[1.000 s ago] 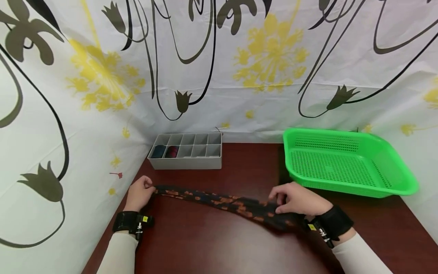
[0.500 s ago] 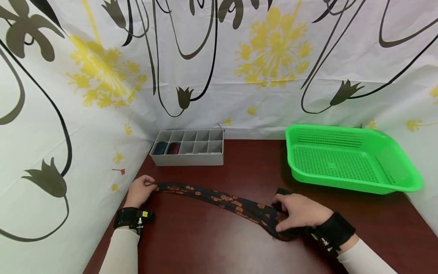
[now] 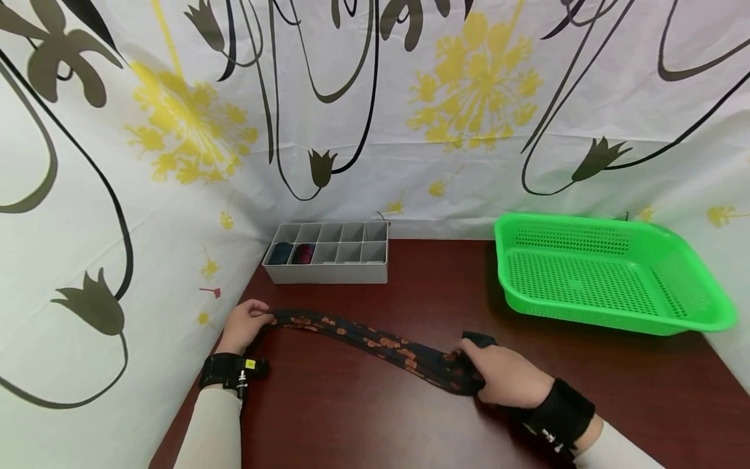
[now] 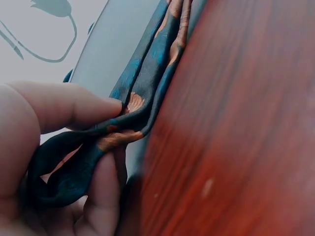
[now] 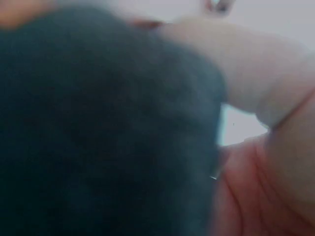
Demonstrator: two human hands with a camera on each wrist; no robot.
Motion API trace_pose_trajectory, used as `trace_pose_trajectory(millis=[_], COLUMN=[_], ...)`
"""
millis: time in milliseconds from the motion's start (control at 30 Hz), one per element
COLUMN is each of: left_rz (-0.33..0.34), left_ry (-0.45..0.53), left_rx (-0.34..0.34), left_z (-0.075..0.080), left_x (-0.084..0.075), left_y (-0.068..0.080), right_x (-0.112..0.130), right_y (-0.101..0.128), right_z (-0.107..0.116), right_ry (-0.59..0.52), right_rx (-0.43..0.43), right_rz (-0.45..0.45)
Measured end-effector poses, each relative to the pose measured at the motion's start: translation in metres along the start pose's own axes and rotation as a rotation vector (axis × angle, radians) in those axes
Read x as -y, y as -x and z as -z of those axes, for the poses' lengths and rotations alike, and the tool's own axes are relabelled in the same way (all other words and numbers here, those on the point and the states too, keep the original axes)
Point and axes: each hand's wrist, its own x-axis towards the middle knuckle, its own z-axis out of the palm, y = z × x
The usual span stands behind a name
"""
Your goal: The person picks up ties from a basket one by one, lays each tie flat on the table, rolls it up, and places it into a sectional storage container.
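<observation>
A long dark necktie (image 3: pixel 363 337) with orange spots lies stretched across the dark red table (image 3: pixel 375 417). My left hand (image 3: pixel 243 326) pinches its left end between thumb and fingers; the left wrist view shows the folded tie (image 4: pixel 142 98) held by those fingers (image 4: pixel 64 105). My right hand (image 3: pixel 498 374) grips the tie's wider right end, which bunches under the fingers. Dark cloth (image 5: pixel 98 128) fills the right wrist view, blurred, against the hand.
A grey divided organiser box (image 3: pixel 328 254) stands at the back left with two rolled items in its left cells. A green perforated plastic basket (image 3: pixel 603 277) sits at the back right. Flower-patterned sheets wall the table at the left and back.
My right hand has slid leftward along the tie and closed round its wide end, bunching it. The left hand keeps its pinch in place.
</observation>
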Motion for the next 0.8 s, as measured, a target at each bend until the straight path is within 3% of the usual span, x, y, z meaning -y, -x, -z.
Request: trace_pose_trajectory(millis=[100,233,333,500,600,667,800], left_rz=[0.023,0.033,0.038,0.067,0.085,0.088,0.093], left_ry=[0.074,0.250,0.360,0.388,0.398,0.399,0.376], left_rx=[0.001,-0.076,-0.129,-0.154,-0.166,-0.173,-0.208], left_z=[0.002,0.006,0.007,0.006,0.004,0.003,0.004], left_x=[0.002,-0.001,-0.004,-0.004,-0.002,-0.001,-0.001], left_y=[0.001,0.001,0.000,0.000,0.001,0.001,0.001], right_x=[-0.024,-0.047,-0.051,-0.045,-0.052,-0.064,-0.085], right_y=[-0.001,0.006,0.009,0.004,0.002,0.003,0.009], right_z=[0.012,0.030,0.038,0.035,0.033,0.035,0.044], right_ry=[-0.070,-0.092,-0.063,-0.013,-0.044,-0.109,-0.395], right_rx=[0.043,0.092,0.096,0.104,0.103,0.086,0.109], right_rz=[-0.052,-0.106,-0.116,-0.124,-0.103,-0.044,0.114])
